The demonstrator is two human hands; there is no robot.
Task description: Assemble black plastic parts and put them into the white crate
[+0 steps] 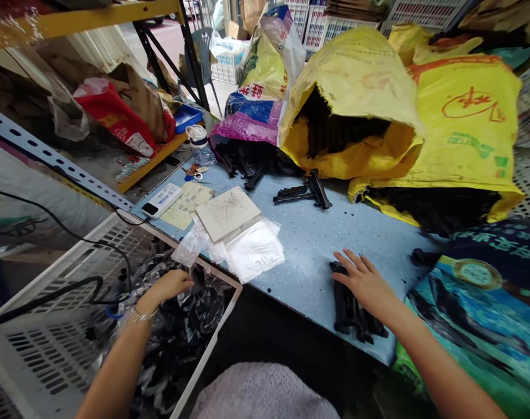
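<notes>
My right hand (pixel 367 285) reaches over a small pile of black plastic parts (pixel 345 308) near the table's front edge. Its fingers are spread, with the tips at the far end of the pile. My left hand (pixel 166 288), a bracelet at the wrist, is above a white crate (pixel 207 364) full of clear bags with black parts (pixel 173 337). Its fingers are closed together; what they hold, if anything, cannot be made out. Close beyond it, a clear plastic bag (pixel 190 247) hangs at the table edge beside a stack of clear bags (pixel 256 250), partly under a flat square tile (pixel 228 212).
Loose black parts (pixel 306 192) lie mid-table, before an open yellow sack (pixel 356 116) of more. Another yellow sack (pixel 465 128) and a blue-green sack (pixel 487 302) stand right. A white device (pixel 162 201), handwritten paper (pixel 186 206) and lidded jar (pixel 199 145) are left. A cable (pixel 73 235) crosses the crate.
</notes>
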